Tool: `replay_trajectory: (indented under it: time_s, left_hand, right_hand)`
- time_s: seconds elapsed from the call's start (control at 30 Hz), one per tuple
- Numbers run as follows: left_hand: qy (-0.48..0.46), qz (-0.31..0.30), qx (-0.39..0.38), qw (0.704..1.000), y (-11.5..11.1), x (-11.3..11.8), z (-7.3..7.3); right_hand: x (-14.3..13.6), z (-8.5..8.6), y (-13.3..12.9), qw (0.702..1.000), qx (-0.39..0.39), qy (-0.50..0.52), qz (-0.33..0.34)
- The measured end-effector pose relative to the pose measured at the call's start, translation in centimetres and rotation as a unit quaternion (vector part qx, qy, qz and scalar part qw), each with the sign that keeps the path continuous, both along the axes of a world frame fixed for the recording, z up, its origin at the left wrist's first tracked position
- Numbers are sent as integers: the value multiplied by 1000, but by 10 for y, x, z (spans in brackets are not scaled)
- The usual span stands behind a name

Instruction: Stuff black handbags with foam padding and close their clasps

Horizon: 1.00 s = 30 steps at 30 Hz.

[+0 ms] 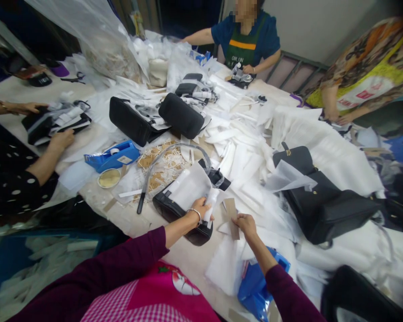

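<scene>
Though near the table's edge [123,222], left grip [200,209] around white wrapping [212,200], right grip [246,224] (a pinch) on brown strip [231,216], gap between.

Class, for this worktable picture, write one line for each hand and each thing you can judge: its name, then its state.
Left hand: closed on white wrapping.
Right hand: pinching a brown strip.
Brown strip: held at its edge.
Front black bag: partly covered in white.
Round tub: open.
Right-side black bag: lying, partly under white sheeting.
</scene>
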<state>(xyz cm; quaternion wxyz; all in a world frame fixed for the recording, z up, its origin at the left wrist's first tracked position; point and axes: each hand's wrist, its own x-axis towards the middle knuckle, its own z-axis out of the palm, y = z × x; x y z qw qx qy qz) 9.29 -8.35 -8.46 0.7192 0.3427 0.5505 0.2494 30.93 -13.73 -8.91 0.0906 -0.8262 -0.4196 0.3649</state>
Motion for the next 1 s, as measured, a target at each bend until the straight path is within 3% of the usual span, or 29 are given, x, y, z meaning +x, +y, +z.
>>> replay_trajectory:
  time_s: [0.1, 0.27, 0.57, 0.7, 0.83, 0.9, 1.0]
  left_hand:
    - [0, -2, -13, 1000, 0, 0, 5]
    - [-13, 3, -16, 1000, 0, -1, 13]
    - [-60, 16, -41, 997, 4, -4, 11]
    - [-71, 14, -42, 997, 4, -5, 8]
    - [-69, 28, -53, 996, 5, -5, 3]
    - [-77, 30, -58, 995, 6, -6, 2]
    - [-98, 20, -53, 994, 6, -8, 4]
  right_hand:
    - [-10, -2, -8, 998, -13, -61, -1]
    - [-18, 5, -13, 992, 55, -112, -2]
    - [0, 8, -9, 982, 179, -3, -58]
    - [6, 22, -2, 984, 153, 5, -89]
    - [0, 31, 6, 971, 122, 186, -91]
    - [-5, 32, 10, 956, 54, 278, -72]
    - [-12, 29, 16, 938, -47, 336, -74]
